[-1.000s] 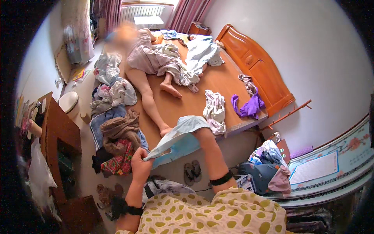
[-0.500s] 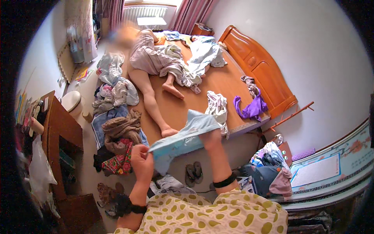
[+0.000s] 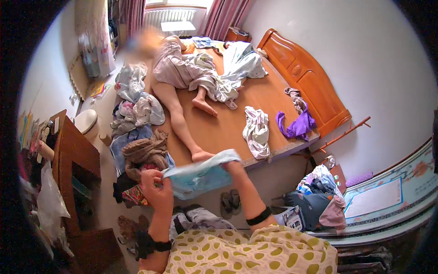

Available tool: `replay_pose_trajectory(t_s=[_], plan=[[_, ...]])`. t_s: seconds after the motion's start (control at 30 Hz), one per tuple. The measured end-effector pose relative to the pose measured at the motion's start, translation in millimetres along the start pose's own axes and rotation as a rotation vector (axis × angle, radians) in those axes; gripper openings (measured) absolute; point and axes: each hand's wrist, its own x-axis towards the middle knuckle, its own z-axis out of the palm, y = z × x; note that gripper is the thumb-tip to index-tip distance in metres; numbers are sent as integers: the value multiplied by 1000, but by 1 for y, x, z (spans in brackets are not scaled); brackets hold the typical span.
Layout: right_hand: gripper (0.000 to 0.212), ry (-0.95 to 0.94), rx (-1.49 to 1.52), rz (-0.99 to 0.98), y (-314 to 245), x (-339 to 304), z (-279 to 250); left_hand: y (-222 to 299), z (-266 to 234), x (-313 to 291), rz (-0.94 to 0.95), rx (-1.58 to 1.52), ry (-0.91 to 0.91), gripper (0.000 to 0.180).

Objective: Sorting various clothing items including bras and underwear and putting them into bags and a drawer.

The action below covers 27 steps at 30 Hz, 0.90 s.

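A small light blue garment (image 3: 200, 179) hangs stretched between my two hands, in front of the bed's near end. Its upper edge runs as a paler band, slanting up to the right. My left hand (image 3: 157, 186) pinches the left end between thumb and fingers. At the other end, my right hand (image 3: 235, 168) grips the upper corner, its fingertips partly covered by the cloth. The garment's exact kind is hard to make out. Past it, a crumpled white garment (image 3: 257, 132) and a purple cloth (image 3: 299, 123) lie on the bed board (image 3: 219, 132).
A person (image 3: 175, 73) lies on the bed, one foot just beyond the blue garment. Piled clothes (image 3: 146, 148) line the bed's left side. Dark slippers (image 3: 230, 203) sit on the floor. A heap of clothes (image 3: 317, 196) is at right, a wooden desk (image 3: 75, 160) at left.
The right end of the blue garment has come down and left with my right hand. My left hand has shifted slightly left. The cloth now spreads wider and flatter between them.
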Motion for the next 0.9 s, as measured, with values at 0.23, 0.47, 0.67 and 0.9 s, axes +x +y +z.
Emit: replay_pose_trajectory(t_s=[0.23,0.47,0.67,0.9], plan=[[37,153,170,230,7,0,15,12,7,-12,35,43,-197,19],[45,-141,-512,-466,35,9,10,22,4,-14,-113,-82,-302,21],[55,-149,372,-195,2,-17,27,13,6,-15,-45,-110,-268,20],[37,-121,60,-195,-36,-26,33,10,0,-15,-18,-106,-262,19]])
